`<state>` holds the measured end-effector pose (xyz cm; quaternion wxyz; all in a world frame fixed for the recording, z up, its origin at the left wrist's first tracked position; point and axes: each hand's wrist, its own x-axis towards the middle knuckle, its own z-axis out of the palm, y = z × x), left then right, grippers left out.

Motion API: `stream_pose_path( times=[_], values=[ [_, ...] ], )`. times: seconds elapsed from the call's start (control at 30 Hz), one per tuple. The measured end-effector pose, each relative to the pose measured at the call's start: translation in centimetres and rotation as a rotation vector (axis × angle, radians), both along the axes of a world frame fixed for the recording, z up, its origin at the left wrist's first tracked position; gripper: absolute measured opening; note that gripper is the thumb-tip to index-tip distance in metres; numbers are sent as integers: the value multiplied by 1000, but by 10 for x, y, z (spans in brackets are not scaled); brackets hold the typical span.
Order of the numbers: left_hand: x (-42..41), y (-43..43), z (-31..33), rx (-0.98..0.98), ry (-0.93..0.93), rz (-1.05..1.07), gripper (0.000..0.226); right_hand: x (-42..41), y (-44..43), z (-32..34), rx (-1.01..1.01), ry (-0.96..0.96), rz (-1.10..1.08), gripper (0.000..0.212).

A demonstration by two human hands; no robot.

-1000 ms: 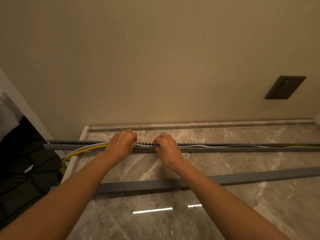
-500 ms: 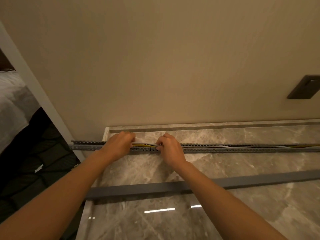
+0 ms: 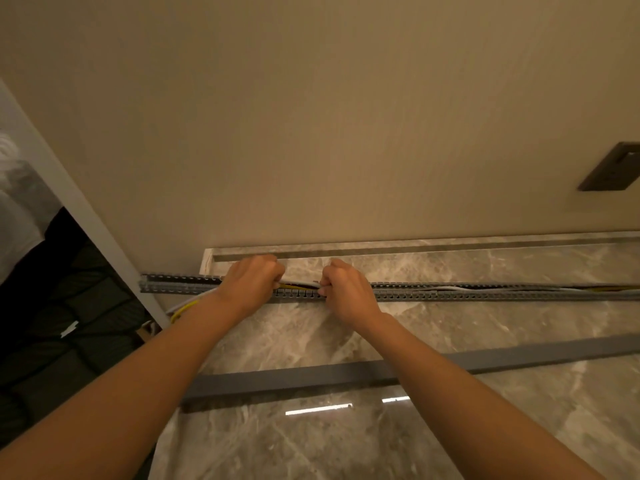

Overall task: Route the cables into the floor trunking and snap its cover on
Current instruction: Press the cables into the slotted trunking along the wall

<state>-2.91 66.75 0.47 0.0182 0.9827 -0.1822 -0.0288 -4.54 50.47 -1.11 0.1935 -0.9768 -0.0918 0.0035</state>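
Observation:
A long grey slotted trunking point(image 3: 485, 295) lies on the marble floor, parallel to the wall. Yellow and white cables point(image 3: 298, 286) run inside it and spill out at its left end point(image 3: 183, 308). My left hand point(image 3: 251, 284) and my right hand point(image 3: 346, 289) sit side by side on the trunking. Both have their fingers curled on the cables, holding them in the channel. The flat grey cover point(image 3: 346, 375) lies loose on the floor nearer to me, under my forearms.
A beige wall rises just behind the trunking, with a dark socket plate point(image 3: 613, 168) at the right. The marble floor point(image 3: 450, 334) ends at the left, where a white door frame point(image 3: 86, 216) and a dark area lie.
The view has shifted slightly and both hands have stayed on the cables near the trunking's left part. The loose yellow and white cable ends show again under my left wrist.

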Motion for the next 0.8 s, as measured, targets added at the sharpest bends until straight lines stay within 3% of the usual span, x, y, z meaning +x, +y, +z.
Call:
stream_pose_path(
  times=[0.17, 0.27, 0.63, 0.8],
  values=[
    [-6, -22, 3, 171, -6, 54, 18, -4, -6, -3, -62, -101, 95, 15],
    [-11, -24, 1, 169, -20, 83, 18, -4, 1, -7, -7, -149, 145, 16],
    [-11, 8, -7, -110, 1, 74, 32, -2, 16, 6, -197, -109, 161, 22],
    [-13, 62, 9, -315, -223, 361, 41, -5, 56, 6, -47, -175, 125, 28]
  ],
)
